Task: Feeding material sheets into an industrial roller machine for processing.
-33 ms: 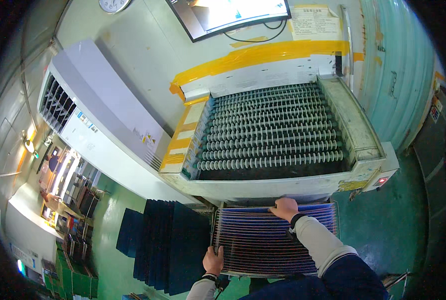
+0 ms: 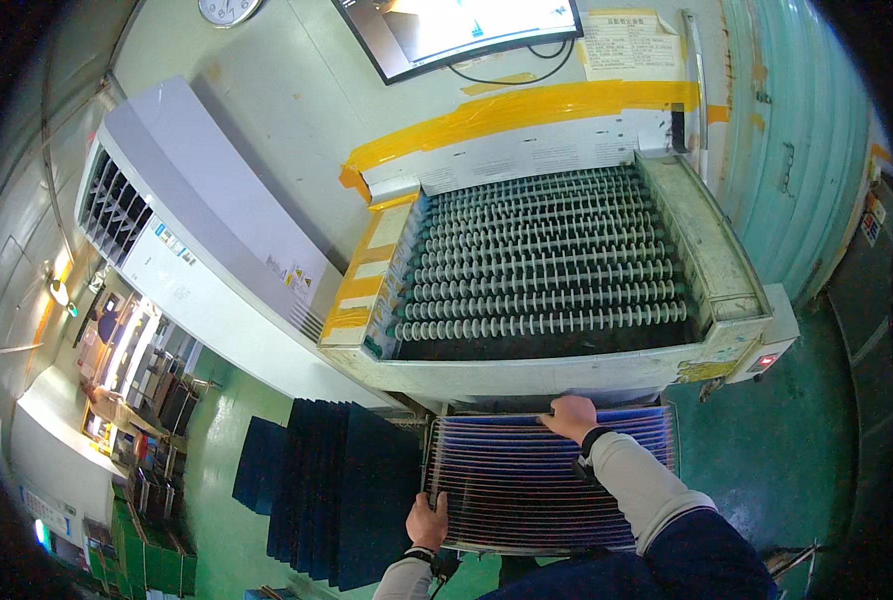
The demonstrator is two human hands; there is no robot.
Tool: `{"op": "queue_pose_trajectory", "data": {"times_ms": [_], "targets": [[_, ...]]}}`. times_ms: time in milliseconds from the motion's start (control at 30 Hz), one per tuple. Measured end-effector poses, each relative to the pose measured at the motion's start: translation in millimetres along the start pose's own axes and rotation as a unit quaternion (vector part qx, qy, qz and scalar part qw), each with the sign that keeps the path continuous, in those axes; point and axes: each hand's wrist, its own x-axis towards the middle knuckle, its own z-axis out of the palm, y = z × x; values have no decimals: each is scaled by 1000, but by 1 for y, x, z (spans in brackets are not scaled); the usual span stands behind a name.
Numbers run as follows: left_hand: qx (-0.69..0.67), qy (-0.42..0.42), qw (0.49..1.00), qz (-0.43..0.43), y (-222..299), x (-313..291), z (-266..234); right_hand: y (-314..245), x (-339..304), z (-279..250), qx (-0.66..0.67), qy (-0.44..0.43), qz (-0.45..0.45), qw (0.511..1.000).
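Gripping wire rack [image 2: 527, 490] of thin blue-purple panels, both hands

- My left hand [image 2: 428, 522] sits low and near me, fingers curled in a grip.
- My right hand [image 2: 570, 417] reaches farther forward, sleeved arm stretched, fingers curled closed.

floor [image 2: 787, 450]: green | wall [image 2: 267, 90]: pale, clock [image 2: 229, 8], monitor [image 2: 467, 30] | left: grey cabinet [image 2: 197, 220]
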Motion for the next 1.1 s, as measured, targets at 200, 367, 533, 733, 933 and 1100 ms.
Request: {"op": "queue_pose_trajectory", "data": {"times_ms": [200, 367, 533, 733, 933, 1100], "targets": [[2, -8, 1000, -12, 1, 0, -2, -2, 0, -3, -2, -10, 6, 1000], [2, -11, 1000, -13, 5, -1, -5, -2, -1, -4, -6, -12, 3, 1000], [-1, -8, 1000, -10, 2, 0, -3, -4, -2, -6, -7, -20, 6, 1000], [14, -13, 1000, -17, -2, 1, 1, -4, -2, -6, -1, -17, 6, 1000], [17, 8, 1000, 0, -3, 1, 3, -3, -2, -5, 2, -8, 5, 1000], [22, -2, 1000, -14, 0, 1, 1, -4, -3, -5, -2, -5, 8, 1000]]}}
